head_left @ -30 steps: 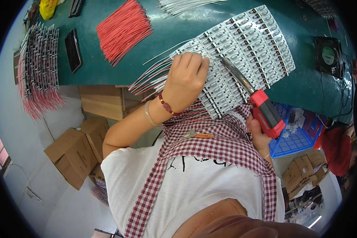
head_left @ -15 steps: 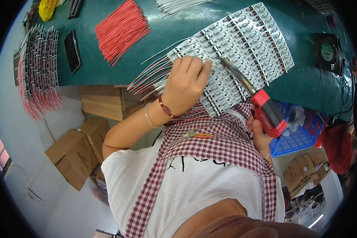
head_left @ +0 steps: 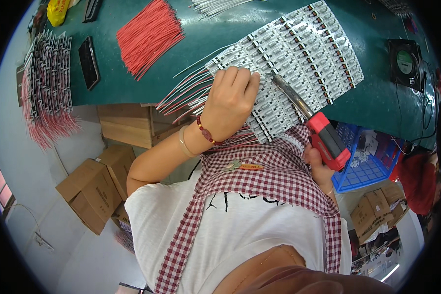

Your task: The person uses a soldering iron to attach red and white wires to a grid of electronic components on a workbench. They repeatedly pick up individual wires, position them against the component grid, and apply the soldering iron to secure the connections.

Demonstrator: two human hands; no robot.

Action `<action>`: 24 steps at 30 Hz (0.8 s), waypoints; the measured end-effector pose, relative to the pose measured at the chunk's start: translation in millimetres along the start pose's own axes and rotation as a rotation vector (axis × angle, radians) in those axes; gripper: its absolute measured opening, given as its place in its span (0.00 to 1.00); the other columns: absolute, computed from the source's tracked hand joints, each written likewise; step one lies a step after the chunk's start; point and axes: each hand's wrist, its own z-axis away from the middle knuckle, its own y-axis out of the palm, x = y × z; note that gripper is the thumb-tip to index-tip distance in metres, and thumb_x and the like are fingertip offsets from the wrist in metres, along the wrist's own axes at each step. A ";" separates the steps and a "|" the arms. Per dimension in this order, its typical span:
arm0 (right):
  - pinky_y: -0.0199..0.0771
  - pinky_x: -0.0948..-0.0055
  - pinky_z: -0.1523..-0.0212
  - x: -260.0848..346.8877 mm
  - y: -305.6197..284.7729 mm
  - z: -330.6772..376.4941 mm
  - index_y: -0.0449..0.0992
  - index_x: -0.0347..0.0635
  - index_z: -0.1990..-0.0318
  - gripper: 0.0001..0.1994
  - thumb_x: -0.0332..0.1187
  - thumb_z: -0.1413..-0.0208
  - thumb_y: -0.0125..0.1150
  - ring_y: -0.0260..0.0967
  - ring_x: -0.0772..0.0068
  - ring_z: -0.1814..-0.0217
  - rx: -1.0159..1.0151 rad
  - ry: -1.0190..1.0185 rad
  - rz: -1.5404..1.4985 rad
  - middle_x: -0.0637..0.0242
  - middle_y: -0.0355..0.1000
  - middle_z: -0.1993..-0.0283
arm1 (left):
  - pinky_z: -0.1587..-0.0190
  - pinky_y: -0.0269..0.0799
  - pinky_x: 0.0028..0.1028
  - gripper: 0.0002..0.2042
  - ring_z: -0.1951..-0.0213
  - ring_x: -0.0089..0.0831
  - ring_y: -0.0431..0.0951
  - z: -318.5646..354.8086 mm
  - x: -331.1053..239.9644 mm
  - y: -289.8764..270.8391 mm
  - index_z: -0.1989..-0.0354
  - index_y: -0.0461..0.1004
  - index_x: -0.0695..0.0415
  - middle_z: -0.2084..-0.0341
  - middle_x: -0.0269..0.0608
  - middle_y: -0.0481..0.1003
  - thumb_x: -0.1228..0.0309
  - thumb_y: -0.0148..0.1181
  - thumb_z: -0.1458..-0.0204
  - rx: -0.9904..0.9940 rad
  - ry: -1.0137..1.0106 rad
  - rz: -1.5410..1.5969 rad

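A panel of small silvery circuit boards [head_left: 304, 54] lies tilted across the table's front edge, with red and white wires [head_left: 183, 93] trailing from its left side. Over that wired side my left hand [head_left: 230, 100] is closed, fingers curled down. White wires come out from beneath its palm; the fingertips and exact pinch are hidden. My right hand [head_left: 319, 166] grips a red and black soldering iron [head_left: 328, 142] from below. The metal barrel slants up to the left, its tip close to the boards just right of my left fingers. Whether the tip touches cannot be made out.
On the green table [head_left: 230, 36] lie a pile of red wires [head_left: 149, 39], white wires [head_left: 220, 6] and a phone [head_left: 89, 63]. Wired boards [head_left: 46, 83] hang over the left edge. A black round-faced device [head_left: 405, 63] sits right. Below are a blue crate [head_left: 360, 169] and cardboard boxes [head_left: 90, 193].
The soldering iron and my right hand have shifted slightly left and down, the handle most. My left hand and the panel have hardly moved.
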 end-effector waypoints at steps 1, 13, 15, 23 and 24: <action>0.66 0.75 0.70 -2.0 -1.7 3.1 0.74 0.35 0.62 0.11 0.36 0.41 0.61 0.66 0.76 0.71 -0.009 0.013 -0.025 0.66 0.71 0.70 | 0.64 0.62 0.31 0.15 0.66 0.35 0.67 0.2 0.8 0.4 0.59 0.75 0.69 0.72 0.41 0.65 0.75 0.56 0.56 0.001 0.018 -0.007; 0.71 0.70 0.50 -6.3 -9.2 11.2 0.75 0.34 0.48 0.14 0.27 0.40 0.61 0.72 0.72 0.51 -0.004 0.077 -0.265 0.63 0.75 0.54 | 0.64 0.63 0.32 0.16 0.68 0.34 0.68 0.8 -3.5 -5.8 0.57 0.77 0.65 0.72 0.39 0.67 0.78 0.57 0.57 -0.044 0.013 0.012; 0.72 0.71 0.52 -5.3 -9.9 12.3 0.75 0.34 0.50 0.13 0.27 0.40 0.61 0.71 0.74 0.53 0.009 0.086 -0.276 0.64 0.75 0.55 | 0.64 0.63 0.32 0.16 0.68 0.34 0.68 2.5 -9.2 -5.6 0.57 0.77 0.65 0.72 0.39 0.67 0.79 0.57 0.57 -0.032 -0.002 0.053; 0.73 0.71 0.63 -7.9 -8.5 7.9 0.78 0.36 0.60 0.07 0.28 0.44 0.64 0.73 0.72 0.65 0.035 0.079 -0.065 0.65 0.76 0.67 | 0.64 0.63 0.32 0.15 0.68 0.35 0.68 3.7 -11.9 2.7 0.57 0.77 0.65 0.72 0.40 0.66 0.79 0.57 0.56 -0.018 -0.022 0.038; 0.73 0.71 0.63 -7.9 -8.4 7.6 0.79 0.36 0.61 0.07 0.28 0.45 0.64 0.73 0.72 0.66 0.032 0.056 -0.043 0.64 0.76 0.67 | 0.64 0.63 0.32 0.15 0.68 0.35 0.68 3.5 -11.9 2.5 0.57 0.77 0.65 0.72 0.40 0.66 0.79 0.57 0.56 -0.015 -0.023 0.038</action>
